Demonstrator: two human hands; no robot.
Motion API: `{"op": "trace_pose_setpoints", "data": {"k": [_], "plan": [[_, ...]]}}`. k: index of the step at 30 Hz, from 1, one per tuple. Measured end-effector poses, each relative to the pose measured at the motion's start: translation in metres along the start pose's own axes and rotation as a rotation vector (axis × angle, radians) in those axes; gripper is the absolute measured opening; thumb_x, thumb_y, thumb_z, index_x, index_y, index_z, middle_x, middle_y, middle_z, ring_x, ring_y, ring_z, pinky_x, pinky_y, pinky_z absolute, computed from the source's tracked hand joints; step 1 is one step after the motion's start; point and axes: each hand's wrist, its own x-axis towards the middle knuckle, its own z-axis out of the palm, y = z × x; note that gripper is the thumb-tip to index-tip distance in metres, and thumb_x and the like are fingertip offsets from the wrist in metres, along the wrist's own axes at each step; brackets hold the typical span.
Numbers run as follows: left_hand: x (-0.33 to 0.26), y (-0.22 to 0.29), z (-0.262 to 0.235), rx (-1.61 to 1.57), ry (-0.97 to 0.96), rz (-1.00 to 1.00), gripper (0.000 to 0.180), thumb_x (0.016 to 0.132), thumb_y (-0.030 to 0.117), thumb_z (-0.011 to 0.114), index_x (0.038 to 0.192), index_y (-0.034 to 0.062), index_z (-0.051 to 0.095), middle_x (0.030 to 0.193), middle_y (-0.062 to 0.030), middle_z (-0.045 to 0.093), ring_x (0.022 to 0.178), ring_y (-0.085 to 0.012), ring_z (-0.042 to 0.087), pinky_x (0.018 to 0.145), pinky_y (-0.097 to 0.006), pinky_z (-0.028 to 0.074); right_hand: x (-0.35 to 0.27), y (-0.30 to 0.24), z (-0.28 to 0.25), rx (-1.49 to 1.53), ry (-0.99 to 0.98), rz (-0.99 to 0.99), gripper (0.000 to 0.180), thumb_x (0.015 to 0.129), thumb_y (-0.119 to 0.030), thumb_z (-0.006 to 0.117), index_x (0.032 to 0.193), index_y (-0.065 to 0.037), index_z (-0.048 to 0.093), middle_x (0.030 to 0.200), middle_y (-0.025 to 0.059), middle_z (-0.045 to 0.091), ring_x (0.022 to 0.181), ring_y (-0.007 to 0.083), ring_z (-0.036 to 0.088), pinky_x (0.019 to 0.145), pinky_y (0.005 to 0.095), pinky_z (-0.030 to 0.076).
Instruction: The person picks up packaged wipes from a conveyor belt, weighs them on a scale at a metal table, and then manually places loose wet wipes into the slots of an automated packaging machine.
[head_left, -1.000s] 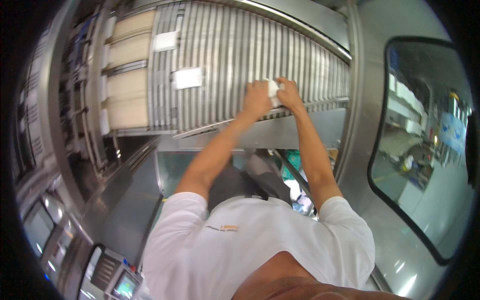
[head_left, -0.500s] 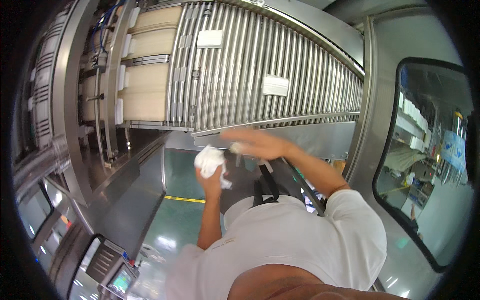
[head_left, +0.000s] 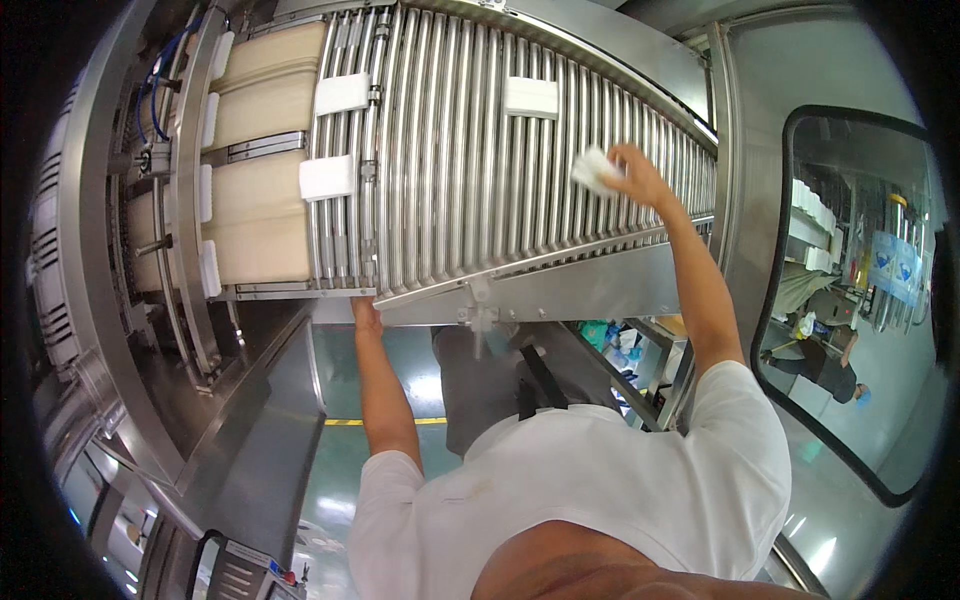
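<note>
Over the right part of the roller conveyor (head_left: 450, 200), my right hand (head_left: 640, 180) is closed on a white folded wad (head_left: 594, 172), blurred by motion; tissue or cloth, I cannot say which. My left hand (head_left: 367, 316) is at the conveyor's near edge, by the corner where the rollers meet the belts. Its fingers are mostly hidden by the metal frame, so their grip does not show. Flat white folded stacks lie on the rollers: one (head_left: 531, 97) beyond my right hand, another (head_left: 342, 94) at the far left, a third (head_left: 327, 178) nearer me.
Beige belts (head_left: 262, 230) feed the rollers from the left, with white pieces upright at their far-left ends. A slanted metal rail (head_left: 520, 265) borders the conveyor on my side. A windowed panel (head_left: 860, 300) stands right; a control box (head_left: 250, 572) is at lower left.
My right hand has moved out over the rollers and now holds a white wad. My left hand has gone forward to the conveyor edge; the crumpled white material it held is out of sight.
</note>
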Motion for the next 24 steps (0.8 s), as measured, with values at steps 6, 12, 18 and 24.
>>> {"op": "trace_pose_setpoints", "data": {"k": [6,12,18,24], "plan": [[-0.096,-0.016,-0.012,0.207,-0.181,-0.071,0.042,0.097,0.031,0.066,0.134,0.0124,0.055,0.130,-0.0096,0.065,0.118,-0.0258,0.063,0.097,-0.046,0.051,0.120,0.026,-0.008,-0.378,0.054,-0.090,0.047,0.075,-0.041,0.077,0.100,-0.005,0.061,0.123,0.0185,0.061,0.117,0.0381,0.055,0.104,0.0533,0.038],[-0.292,0.061,0.019,0.331,-0.494,-0.182,0.040,0.101,0.027,0.064,0.135,0.0061,0.055,0.128,-0.0136,0.067,0.116,-0.0281,0.067,0.096,-0.041,0.055,0.070,0.098,0.006,0.018,0.127,0.331,0.058,0.079,-0.036,0.084,0.109,0.003,0.053,0.096,0.0193,0.066,0.083,0.0283,0.068,0.067,0.0418,0.056],[-0.356,0.086,0.201,0.110,-0.830,0.081,0.060,0.099,0.021,0.068,0.149,0.0013,0.041,0.135,-0.0187,0.062,0.122,-0.0318,0.064,0.104,-0.043,0.052,-0.035,-0.061,0.032,0.594,-0.098,0.344,0.048,0.095,-0.033,0.071,0.124,-0.001,0.048,0.106,0.0184,0.067,0.084,0.0259,0.073,0.060,0.0338,0.062],[-0.344,0.053,0.235,0.076,-0.373,0.138,0.048,0.096,0.013,0.070,0.139,-0.0001,0.055,0.120,-0.0087,0.068,0.110,-0.0200,0.066,0.097,-0.034,0.053,-0.082,-0.198,0.085,0.573,-0.780,-0.477,0.051,0.095,-0.037,0.072,0.132,-0.006,0.056,0.120,0.0097,0.060,0.106,0.0214,0.061,0.094,0.0372,0.050]]}}
